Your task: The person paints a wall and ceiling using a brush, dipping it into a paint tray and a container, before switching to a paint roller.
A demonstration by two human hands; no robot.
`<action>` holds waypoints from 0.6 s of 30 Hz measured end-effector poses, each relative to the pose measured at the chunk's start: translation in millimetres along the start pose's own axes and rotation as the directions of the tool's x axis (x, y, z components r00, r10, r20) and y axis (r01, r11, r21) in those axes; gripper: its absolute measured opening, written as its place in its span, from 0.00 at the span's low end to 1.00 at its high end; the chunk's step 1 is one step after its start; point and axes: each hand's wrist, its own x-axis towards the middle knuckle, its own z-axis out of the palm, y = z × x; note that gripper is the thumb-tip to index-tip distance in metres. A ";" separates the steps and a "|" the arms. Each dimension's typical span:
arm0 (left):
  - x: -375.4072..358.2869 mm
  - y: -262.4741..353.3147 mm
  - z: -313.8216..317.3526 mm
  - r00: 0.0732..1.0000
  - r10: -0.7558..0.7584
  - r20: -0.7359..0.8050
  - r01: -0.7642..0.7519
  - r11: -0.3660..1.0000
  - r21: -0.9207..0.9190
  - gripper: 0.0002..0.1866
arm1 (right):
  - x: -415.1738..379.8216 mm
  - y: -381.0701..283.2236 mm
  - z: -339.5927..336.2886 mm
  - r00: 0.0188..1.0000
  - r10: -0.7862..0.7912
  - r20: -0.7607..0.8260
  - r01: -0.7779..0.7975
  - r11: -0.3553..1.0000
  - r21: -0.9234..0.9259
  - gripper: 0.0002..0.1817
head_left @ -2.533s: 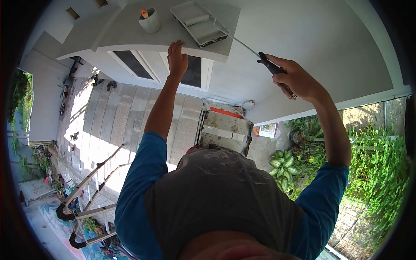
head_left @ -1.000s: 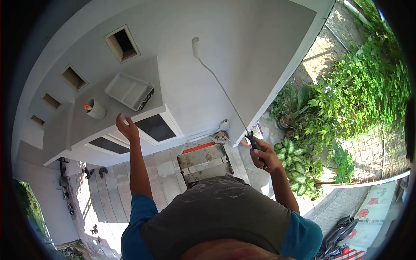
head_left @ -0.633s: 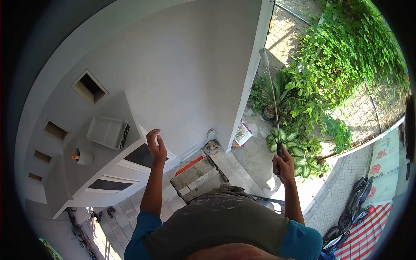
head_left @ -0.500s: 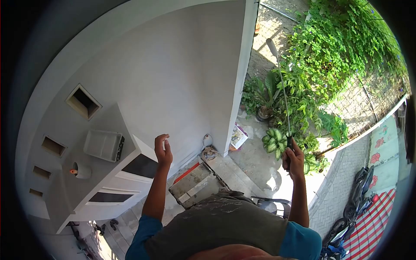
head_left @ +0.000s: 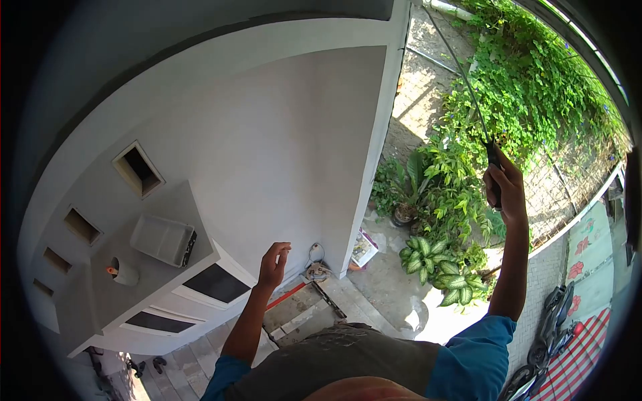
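My right hand [head_left: 505,187] is raised at the right, its fingers wrapped round the dark handle of a long, thin-rodded paint roller [head_left: 472,95]. The rod slants up and left toward the top edge, where the roller's head is out of sight. Lower and further left, my left hand [head_left: 273,264] hangs in front of the pale wall [head_left: 281,147]. Its fingers are loosely bent and it holds nothing.
A plastic tray [head_left: 160,242] and a white cup [head_left: 125,273] with an orange-tipped item stand on the grey ledge at left. Below lies a stained board [head_left: 301,313] on the tiled floor. Potted plants [head_left: 421,257] and climbing greenery are beyond the wall's edge; motorbikes [head_left: 552,321] stand lower right.
My right hand has moved up and to the right with the paint roller, whose head has left the view. My left hand sits lower and further right. The view has tilted upward.
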 end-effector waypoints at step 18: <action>-4.5 33.4 -25.7 0.999 0.008 -0.051 -0.004 0.996 0.087 0.11 | 229.2 -115.3 199.2 0.919 -0.196 0.343 0.247 0.962 -0.112 0.23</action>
